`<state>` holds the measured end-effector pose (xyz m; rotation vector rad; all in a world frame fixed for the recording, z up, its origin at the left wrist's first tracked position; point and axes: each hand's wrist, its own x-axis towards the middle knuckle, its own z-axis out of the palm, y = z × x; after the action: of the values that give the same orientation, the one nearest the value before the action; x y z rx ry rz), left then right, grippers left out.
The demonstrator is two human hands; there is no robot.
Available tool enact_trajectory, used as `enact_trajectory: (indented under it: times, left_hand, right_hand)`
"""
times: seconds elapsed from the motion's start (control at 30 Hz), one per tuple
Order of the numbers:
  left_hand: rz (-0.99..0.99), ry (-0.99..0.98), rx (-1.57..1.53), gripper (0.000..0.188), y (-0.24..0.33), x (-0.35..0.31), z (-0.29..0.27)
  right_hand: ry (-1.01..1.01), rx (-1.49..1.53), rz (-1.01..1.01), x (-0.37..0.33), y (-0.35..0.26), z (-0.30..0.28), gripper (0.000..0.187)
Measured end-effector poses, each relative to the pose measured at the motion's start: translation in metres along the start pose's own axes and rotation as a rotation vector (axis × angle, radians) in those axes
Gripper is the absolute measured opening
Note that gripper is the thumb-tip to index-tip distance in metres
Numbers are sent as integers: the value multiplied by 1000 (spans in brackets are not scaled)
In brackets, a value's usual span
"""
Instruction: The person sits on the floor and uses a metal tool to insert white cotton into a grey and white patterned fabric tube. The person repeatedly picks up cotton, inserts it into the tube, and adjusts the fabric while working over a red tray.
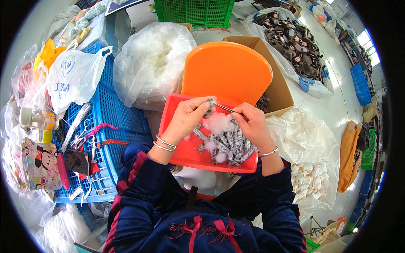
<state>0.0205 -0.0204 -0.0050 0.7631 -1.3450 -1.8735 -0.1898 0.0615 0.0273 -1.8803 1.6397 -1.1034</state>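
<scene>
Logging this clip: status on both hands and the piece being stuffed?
Left hand pinching small grey fabric piece. Right hand holding thin metal tool, tip at the piece. White stuffing and grey pieces piled in red tray; nothing blocking.

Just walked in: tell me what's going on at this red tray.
A person in a dark blue jacket works over a red tray on their lap. The left hand pinches a small grey fabric piece, while the right hand holds a thin metal tool pointed at it. White stuffing and a pile of grey fabric pieces lie in the tray. Behind the tray are an orange lid and a cardboard box; a blue crate sits to the left.
</scene>
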Motion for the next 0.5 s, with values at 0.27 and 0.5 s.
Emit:
enact_trajectory:
  times: [0.27, 0.5]
  left_hand:
    - [-164, -296, 473, 25, 21, -6, 1]
    - [-195, -223, 308, 19, 9, -3, -7]
  right_hand:
    - [-217, -21, -2, -5, 0, -5, 9]
    - [-347, 124, 138, -1, 5, -16, 11]
